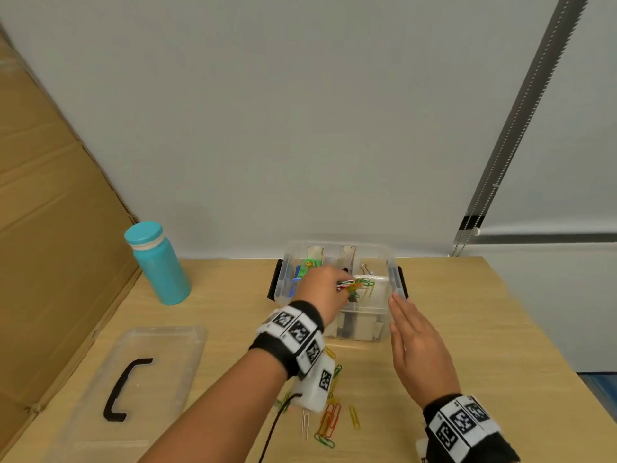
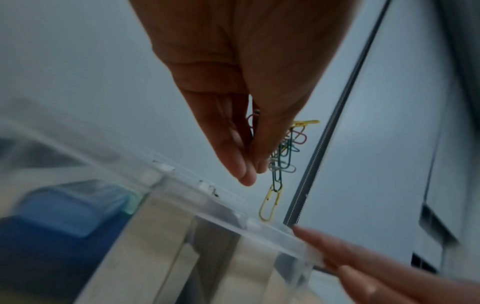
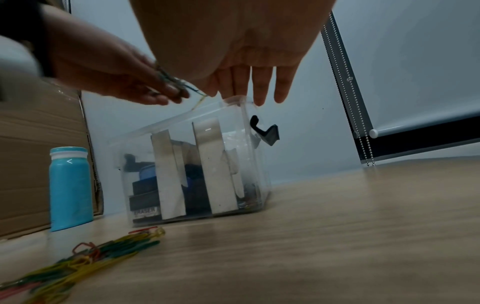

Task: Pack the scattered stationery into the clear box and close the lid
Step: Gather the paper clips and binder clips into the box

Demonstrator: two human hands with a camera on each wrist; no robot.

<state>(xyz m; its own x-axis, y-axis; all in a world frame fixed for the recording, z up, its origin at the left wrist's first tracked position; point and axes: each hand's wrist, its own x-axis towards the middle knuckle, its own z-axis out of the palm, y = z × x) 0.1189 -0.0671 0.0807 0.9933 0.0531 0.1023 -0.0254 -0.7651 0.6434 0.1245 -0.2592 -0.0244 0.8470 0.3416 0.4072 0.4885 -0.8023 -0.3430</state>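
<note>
A teal bottle (image 1: 157, 262) with a screw cap stands upright on the wooden table (image 1: 467, 329), near its far left edge. Flattened brown cardboard (image 1: 50, 212) leans beside the bottle on the left. Behind the table rises a plain pale wall (image 1: 300, 111). At the right hangs a roller blind (image 1: 567, 145), its beaded chain (image 1: 467, 238) dangling beside the dark bottom bar.
</note>
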